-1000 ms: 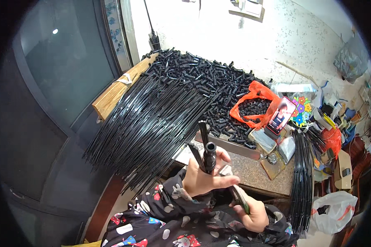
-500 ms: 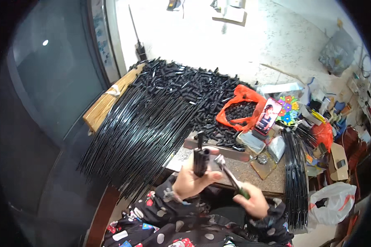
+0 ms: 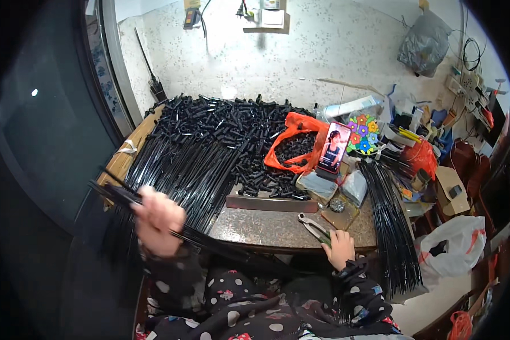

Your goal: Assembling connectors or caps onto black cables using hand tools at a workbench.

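Observation:
My left hand [image 3: 161, 221], smeared by motion, is closed around a long black umbrella frame [image 3: 226, 247]. The frame slants across my lap, its blurred upper end out to the left above a mass of thin black rods [image 3: 170, 181]. On the tabletop's front edge, my right hand [image 3: 341, 249] is closed on the green handles of metal pincers [image 3: 314, 228]. The pincers lie against the speckled table [image 3: 255, 226], their jaws pointing away from me.
Behind lies a heap of short black plastic pieces [image 3: 209, 122]. A metal bar [image 3: 272, 205] borders its front. An orange bag [image 3: 297, 119] of small black parts sits beside a propped phone [image 3: 333, 148]. More black frames [image 3: 391, 232] hang over the table's right side, near a white bag [image 3: 456, 243].
My left hand has swung left with the umbrella frame, away from the pincers. My right hand has lowered the pincers onto the table. The view has shifted too.

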`<action>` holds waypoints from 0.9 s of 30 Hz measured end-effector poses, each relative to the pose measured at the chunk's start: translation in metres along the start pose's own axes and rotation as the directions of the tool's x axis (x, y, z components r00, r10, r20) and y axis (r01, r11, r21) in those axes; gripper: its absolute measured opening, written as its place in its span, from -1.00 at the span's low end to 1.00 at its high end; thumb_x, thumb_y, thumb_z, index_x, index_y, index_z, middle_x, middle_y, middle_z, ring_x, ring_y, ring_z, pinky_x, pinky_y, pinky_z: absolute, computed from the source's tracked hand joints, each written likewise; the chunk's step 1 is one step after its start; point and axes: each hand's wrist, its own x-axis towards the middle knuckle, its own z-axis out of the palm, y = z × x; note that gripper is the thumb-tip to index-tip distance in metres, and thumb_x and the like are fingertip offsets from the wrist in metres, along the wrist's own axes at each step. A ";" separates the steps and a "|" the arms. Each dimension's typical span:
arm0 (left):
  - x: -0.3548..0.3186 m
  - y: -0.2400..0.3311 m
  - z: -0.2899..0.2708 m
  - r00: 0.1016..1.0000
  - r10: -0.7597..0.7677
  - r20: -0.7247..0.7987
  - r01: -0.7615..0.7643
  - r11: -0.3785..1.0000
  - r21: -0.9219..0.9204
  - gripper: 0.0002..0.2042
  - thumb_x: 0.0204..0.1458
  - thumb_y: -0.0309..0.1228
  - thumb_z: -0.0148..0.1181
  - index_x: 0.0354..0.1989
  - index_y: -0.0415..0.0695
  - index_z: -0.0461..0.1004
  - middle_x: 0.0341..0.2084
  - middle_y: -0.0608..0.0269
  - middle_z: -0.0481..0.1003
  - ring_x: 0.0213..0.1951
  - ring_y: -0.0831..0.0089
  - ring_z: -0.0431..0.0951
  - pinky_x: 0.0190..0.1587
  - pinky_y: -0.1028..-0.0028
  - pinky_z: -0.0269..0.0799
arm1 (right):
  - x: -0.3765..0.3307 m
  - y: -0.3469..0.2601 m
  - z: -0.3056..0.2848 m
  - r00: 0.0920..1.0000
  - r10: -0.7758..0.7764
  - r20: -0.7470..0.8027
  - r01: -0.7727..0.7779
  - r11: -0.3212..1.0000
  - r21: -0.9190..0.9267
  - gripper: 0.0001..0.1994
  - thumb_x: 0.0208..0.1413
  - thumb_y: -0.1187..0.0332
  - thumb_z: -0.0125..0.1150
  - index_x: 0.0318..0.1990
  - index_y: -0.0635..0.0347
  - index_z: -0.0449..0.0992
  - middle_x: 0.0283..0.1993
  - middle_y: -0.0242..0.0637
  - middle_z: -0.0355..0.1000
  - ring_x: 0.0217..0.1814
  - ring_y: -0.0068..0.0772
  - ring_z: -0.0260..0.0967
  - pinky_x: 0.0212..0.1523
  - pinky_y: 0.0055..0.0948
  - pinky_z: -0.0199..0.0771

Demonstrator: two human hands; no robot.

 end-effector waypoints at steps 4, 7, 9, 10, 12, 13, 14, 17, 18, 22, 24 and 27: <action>-0.006 -0.008 -0.007 0.925 0.136 -0.356 -0.235 0.939 -0.251 -0.73 0.07 -0.18 -0.03 -0.54 -0.07 0.19 -0.76 0.47 0.13 -0.68 0.62 0.14 -0.52 0.58 0.23 | 0.011 -0.012 -0.045 0.975 -0.215 -0.048 0.202 0.784 0.586 -0.47 -0.12 0.19 0.21 0.01 0.21 0.24 0.01 -0.13 0.18 0.10 -0.14 0.12 0.03 -0.25 0.17; -0.049 -0.062 -0.032 0.841 -0.015 -0.541 -0.015 0.999 -0.052 -0.68 0.02 -0.11 0.01 -0.59 -0.09 0.28 -0.72 0.38 0.28 -0.57 0.49 0.32 -0.39 0.45 0.30 | 0.018 -0.038 -0.110 0.998 0.064 0.009 0.015 -0.355 0.935 -0.40 -0.07 0.17 0.20 0.11 0.15 0.12 -0.11 -0.18 0.27 -0.02 -0.25 0.22 -0.03 -0.34 0.24; -0.095 -0.102 -0.046 0.669 -0.322 -0.670 0.194 0.946 -0.261 -0.71 -0.05 -0.15 0.07 -0.52 -0.16 0.43 -0.57 0.18 0.47 -0.41 0.26 0.46 -0.22 0.26 0.35 | 0.019 -0.032 -0.135 0.923 0.281 -0.262 0.367 -0.447 0.816 -0.50 -0.01 0.16 0.14 0.04 0.17 0.15 -0.34 -0.25 0.29 -0.29 -0.35 0.28 -0.24 -0.45 0.33; -0.119 -0.123 -0.051 0.515 -0.474 -0.714 0.273 0.880 -0.388 -0.71 -0.06 -0.18 0.04 -0.43 -0.20 0.46 -0.49 0.09 0.49 -0.40 0.21 0.46 -0.19 0.24 0.37 | 0.018 -0.019 -0.139 0.826 0.333 -0.454 0.563 -0.491 0.665 -0.58 0.03 0.16 0.09 -0.04 0.18 0.19 -0.45 -0.27 0.27 -0.43 -0.41 0.26 -0.36 -0.51 0.34; -0.174 -0.167 -0.084 0.314 -0.734 -0.603 0.479 0.670 -0.567 -0.58 -0.07 -0.05 0.03 -0.26 -0.20 0.42 -0.38 0.07 0.47 -0.32 0.18 0.47 -0.19 0.24 0.37 | 0.018 -0.030 -0.149 0.796 0.371 -0.479 0.602 -0.398 0.692 -0.62 0.06 0.13 0.05 -0.09 0.19 0.22 -0.46 -0.31 0.23 -0.47 -0.46 0.16 -0.43 -0.55 0.24; -0.205 -0.186 -0.110 0.192 -0.831 -0.523 0.569 0.528 -0.630 -0.55 -0.09 -0.03 0.03 -0.23 -0.19 0.40 -0.35 0.06 0.47 -0.30 0.16 0.47 -0.20 0.23 0.37 | 0.020 -0.042 -0.154 0.758 0.403 -0.513 0.639 -0.302 0.707 -0.65 0.08 0.11 0.00 -0.15 0.20 0.24 -0.48 -0.35 0.20 -0.50 -0.51 0.07 -0.51 -0.58 0.15; -0.230 -0.198 -0.133 0.058 -0.897 -0.437 0.637 0.371 -0.676 -0.52 -0.12 0.00 0.03 -0.19 -0.17 0.39 -0.32 0.05 0.46 -0.28 0.14 0.46 -0.21 0.22 0.37 | 0.022 -0.054 -0.155 0.716 0.430 -0.549 0.671 -0.207 0.712 -0.66 0.11 0.08 -0.05 -0.21 0.21 0.27 -0.50 -0.38 0.16 -0.54 -0.56 -0.02 -0.58 -0.61 0.06; -0.264 -0.215 -0.166 -0.312 -0.909 -0.276 0.736 -0.047 -0.675 -0.47 -0.16 0.08 0.04 -0.21 -0.16 0.41 -0.31 0.06 0.46 -0.27 0.15 0.46 -0.22 0.25 0.37 | 0.020 -0.105 -0.138 0.777 0.512 -0.366 0.513 -0.179 0.840 -0.76 0.08 0.20 0.04 -0.30 0.18 0.23 -0.49 -0.33 0.23 -0.48 -0.51 0.18 -0.46 -0.58 0.26; -0.246 -0.213 -0.148 -0.319 -0.910 -0.265 0.740 -0.064 -0.670 -0.47 -0.16 0.08 0.04 -0.21 -0.16 0.41 -0.31 0.06 0.46 -0.27 0.15 0.46 -0.22 0.25 0.37 | 0.016 -0.108 -0.137 0.847 0.429 -0.315 0.414 -0.158 0.896 -0.77 0.06 0.24 0.08 -0.30 0.20 0.26 -0.45 -0.33 0.26 -0.45 -0.52 0.20 -0.43 -0.58 0.27; -0.131 -0.166 -0.086 0.190 -0.767 -0.613 0.606 -0.399 0.688 -0.53 -0.06 -0.02 0.03 -0.20 -0.21 0.43 -0.32 0.08 0.48 -0.30 0.26 0.50 -0.21 0.33 0.39 | 0.020 -0.122 -0.126 0.945 0.273 -0.179 0.220 -0.128 0.967 -0.81 0.03 0.34 0.11 -0.31 0.25 0.31 -0.39 -0.33 0.32 -0.39 -0.54 0.25 -0.36 -0.58 0.30; -0.098 -0.155 -0.044 0.612 -0.721 -0.325 0.522 0.059 0.851 -0.65 -0.04 -0.17 0.09 -0.27 -0.25 0.46 -0.41 0.11 0.49 -0.38 0.33 0.51 -0.28 0.40 0.40 | 0.020 -0.125 -0.124 0.968 0.224 -0.115 0.138 -0.090 0.986 -0.85 0.01 0.40 0.11 -0.31 0.28 0.34 -0.37 -0.33 0.34 -0.36 -0.55 0.27 -0.33 -0.57 0.31; -0.043 -0.125 0.029 0.872 -0.443 -0.205 0.456 0.588 0.668 -0.81 -0.10 -0.40 0.20 -0.39 -0.28 0.48 -0.53 0.15 0.48 -0.48 0.42 0.50 -0.38 0.51 0.39 | 0.028 -0.127 -0.119 0.990 0.136 -0.022 0.029 -0.054 0.998 -0.89 0.00 0.50 0.10 -0.31 0.32 0.38 -0.34 -0.32 0.37 -0.33 -0.56 0.30 -0.28 -0.57 0.32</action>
